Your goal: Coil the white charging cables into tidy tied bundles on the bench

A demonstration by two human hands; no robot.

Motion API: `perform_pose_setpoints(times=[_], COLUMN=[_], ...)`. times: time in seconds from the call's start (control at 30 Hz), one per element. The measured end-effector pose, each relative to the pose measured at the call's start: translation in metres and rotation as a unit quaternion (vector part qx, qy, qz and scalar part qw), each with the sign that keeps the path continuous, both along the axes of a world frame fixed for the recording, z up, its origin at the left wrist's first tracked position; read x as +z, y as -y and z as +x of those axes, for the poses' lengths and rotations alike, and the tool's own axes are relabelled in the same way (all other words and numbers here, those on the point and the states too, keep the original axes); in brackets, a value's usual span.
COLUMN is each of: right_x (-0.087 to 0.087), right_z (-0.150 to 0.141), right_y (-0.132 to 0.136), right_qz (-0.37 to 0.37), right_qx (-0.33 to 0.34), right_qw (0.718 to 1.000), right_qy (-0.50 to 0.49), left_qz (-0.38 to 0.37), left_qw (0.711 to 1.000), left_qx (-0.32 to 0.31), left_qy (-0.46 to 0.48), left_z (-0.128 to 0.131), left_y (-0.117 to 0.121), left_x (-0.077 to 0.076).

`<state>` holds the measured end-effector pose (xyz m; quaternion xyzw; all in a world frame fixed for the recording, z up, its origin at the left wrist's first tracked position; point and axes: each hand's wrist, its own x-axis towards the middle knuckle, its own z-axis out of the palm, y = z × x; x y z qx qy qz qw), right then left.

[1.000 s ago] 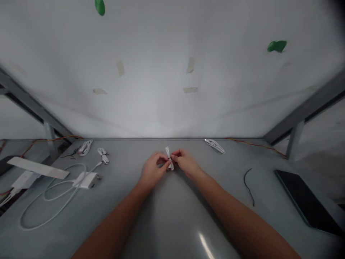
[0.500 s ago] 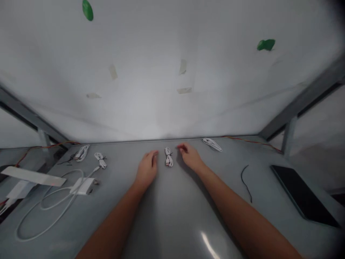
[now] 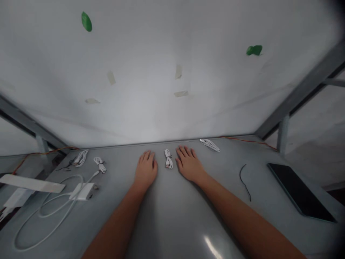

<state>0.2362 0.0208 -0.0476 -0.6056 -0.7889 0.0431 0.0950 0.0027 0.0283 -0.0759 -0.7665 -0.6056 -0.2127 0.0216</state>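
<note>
A white USB cable (image 3: 168, 159), coiled and bound in the middle with a dark tie, lies on the grey table between my two hands. My left hand (image 3: 146, 168) rests palm down to its left, fingers extended, holding nothing. To the cable's right, my right hand (image 3: 190, 163) lies flat with its fingers spread, also without anything in it. Neither hand touches the cable. Beyond my right hand, near the wall, is another white coiled cable (image 3: 210, 145), on which I see no tie.
Two more bundled white cables, a tied one (image 3: 100, 165) and a looped one (image 3: 81, 158), lie at left. Nearer are a white charger (image 3: 82, 191) with a long cord and a white strip (image 3: 32, 183). At right are a black tie (image 3: 244, 182) and a dark phone-like slab (image 3: 300, 192).
Both hands have turned from curled and side-on to flat on the table, their fingers straightened. The bundled cable between them stays in place. The camera view has shifted slightly.
</note>
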Motion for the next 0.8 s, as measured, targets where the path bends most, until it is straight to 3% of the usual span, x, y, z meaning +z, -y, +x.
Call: perform_pose_setpoints(times=[0.4, 0.8], right_x=[-0.003, -0.005], right_z=[0.0, 0.0], right_y=[-0.003, -0.004], right_qz=[0.008, 0.012], right_qx=[0.008, 0.014], right_qw=[1.0, 1.0], right_qy=[-0.003, -0.018], left_qz=[0.012, -0.093], left_qw=[1.0, 0.99], left_qx=[0.0, 0.029], left_qy=[-0.01, -0.097], left_z=[-0.001, 0.009], left_y=[-0.002, 0.014], left_x=[0.0, 0.014])
